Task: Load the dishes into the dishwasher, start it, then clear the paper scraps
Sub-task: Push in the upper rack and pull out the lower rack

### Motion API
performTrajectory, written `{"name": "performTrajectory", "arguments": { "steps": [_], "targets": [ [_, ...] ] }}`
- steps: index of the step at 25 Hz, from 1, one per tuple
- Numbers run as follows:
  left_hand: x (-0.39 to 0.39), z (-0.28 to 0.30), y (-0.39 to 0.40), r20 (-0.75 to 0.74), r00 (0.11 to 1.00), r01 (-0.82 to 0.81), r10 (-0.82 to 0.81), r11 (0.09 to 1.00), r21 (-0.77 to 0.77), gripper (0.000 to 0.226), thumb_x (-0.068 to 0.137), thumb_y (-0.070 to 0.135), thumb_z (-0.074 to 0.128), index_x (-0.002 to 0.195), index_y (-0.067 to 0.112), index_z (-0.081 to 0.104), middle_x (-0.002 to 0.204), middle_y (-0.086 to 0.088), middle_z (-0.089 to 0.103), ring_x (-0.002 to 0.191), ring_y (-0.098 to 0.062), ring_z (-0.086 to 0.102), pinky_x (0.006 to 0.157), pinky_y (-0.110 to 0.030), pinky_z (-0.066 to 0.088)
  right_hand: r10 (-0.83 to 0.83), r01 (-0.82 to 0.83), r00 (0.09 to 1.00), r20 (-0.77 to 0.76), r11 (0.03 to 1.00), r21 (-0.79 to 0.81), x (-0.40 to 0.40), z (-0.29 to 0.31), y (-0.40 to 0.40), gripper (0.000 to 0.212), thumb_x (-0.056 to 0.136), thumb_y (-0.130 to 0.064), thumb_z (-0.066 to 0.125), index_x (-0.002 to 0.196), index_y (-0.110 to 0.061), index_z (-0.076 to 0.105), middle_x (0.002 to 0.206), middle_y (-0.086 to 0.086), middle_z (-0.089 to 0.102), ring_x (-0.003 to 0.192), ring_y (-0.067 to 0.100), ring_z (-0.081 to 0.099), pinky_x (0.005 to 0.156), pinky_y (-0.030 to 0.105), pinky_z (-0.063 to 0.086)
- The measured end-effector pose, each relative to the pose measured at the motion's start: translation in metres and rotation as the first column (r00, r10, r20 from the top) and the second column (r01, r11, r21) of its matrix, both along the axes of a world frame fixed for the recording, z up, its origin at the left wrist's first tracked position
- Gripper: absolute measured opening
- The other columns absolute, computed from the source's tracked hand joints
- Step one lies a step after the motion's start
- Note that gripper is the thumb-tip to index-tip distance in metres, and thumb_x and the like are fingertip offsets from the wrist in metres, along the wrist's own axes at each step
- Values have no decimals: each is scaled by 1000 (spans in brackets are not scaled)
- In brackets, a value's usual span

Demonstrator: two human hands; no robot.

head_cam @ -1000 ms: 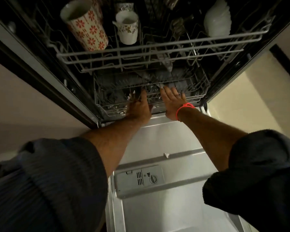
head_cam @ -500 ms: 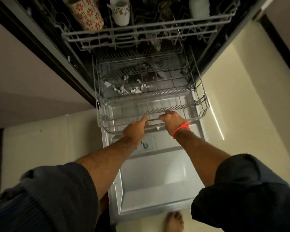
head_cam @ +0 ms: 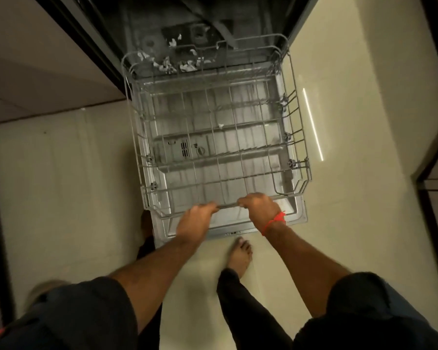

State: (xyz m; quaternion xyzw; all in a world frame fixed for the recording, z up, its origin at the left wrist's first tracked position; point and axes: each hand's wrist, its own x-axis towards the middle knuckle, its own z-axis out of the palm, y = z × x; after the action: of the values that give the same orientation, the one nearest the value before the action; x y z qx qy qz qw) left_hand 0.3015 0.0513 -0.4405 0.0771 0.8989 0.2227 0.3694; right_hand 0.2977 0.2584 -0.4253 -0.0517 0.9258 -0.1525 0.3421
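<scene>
**Empty lower rack drawn out over the open door**

The grey wire lower dishwasher rack (head_cam: 216, 137) is seen pulled well out over the lowered stainless-steel dishwasher door (head_cam: 297, 215), and nothing is carried in it. Its front rail is gripped by both hands: the left hand (head_cam: 195, 219) is curled over the wire left of centre, and the right hand (head_cam: 259, 207), marked by a red thread wristband (head_cam: 276, 219), is curled over it just beside. Each grip is closed on the rail.

White torn paper scraps (head_cam: 177, 64) are seen lying on the dark tub floor (head_cam: 142, 26), behind the far edge of the rack, and one small scrap (head_cam: 221, 126) appears caught near the rack's middle. The grey detergent dispenser (head_cam: 185, 150) is visible through the wires. No dishes are in view.

The step in hand is judged to be the drawing-out of the rack, either for loading or to give access to the scraps. For the next move, release of the rail is likely called for, followed by a reach for dishes or towards the far edge of the rack.

No brand, label or legible writing can be made out.
</scene>
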Motion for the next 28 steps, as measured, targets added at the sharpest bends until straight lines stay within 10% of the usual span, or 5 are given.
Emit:
{"name": "performTrajectory", "arguments": {
  "steps": [6, 13, 19, 28],
  "targets": [
    [2, 3, 5, -40, 999, 17, -20, 997, -75, 25, 105, 21, 49, 124, 30, 61, 115, -10, 69, 101, -30, 66, 85, -44, 56, -80, 80, 996, 43, 997, -8, -8, -6, 4, 19, 100, -20, 52, 95, -19, 71, 94, 10, 69, 90, 30, 63, 73, 32, 48],
    [7, 55, -23, 21, 985, 173, -172, 984, -45, 77, 103, 9, 51, 162, 30, 7, 169, -9, 14, 153, -30, 24, 122, -51, 29, -266, 258, 964, -5, 938, -230, 9, 45, -8, 43, 96, 0, 48, 137, -10, 56, 136, 14, 59, 130, 28, 50, 113, 34, 35],
    [16, 196, -66, -104, 983, 153, -153, 988, -7, 56, 105, 22, 49, 158, 25, 30, 168, -5, 16, 148, -29, 34, 116, -49, 38, -418, 392, 908, 14, 840, -376, 17, 173, -21, 41, 96, 2, 43, 133, -8, 59, 123, 12, 66, 117, 23, 59, 101, 15, 35],
    [69, 393, -163, -330, 910, -240, 250, 968, 70, 43, 105, 31, 50, 148, 32, 46, 166, 8, 19, 141, -23, 43, 112, -49, 43, -341, 299, 940, 29, 777, -553, -17, 348, -139, 30, 97, -9, 54, 124, -10, 65, 113, 13, 71, 98, 21, 64, 96, 39, 51]
  ]
}}
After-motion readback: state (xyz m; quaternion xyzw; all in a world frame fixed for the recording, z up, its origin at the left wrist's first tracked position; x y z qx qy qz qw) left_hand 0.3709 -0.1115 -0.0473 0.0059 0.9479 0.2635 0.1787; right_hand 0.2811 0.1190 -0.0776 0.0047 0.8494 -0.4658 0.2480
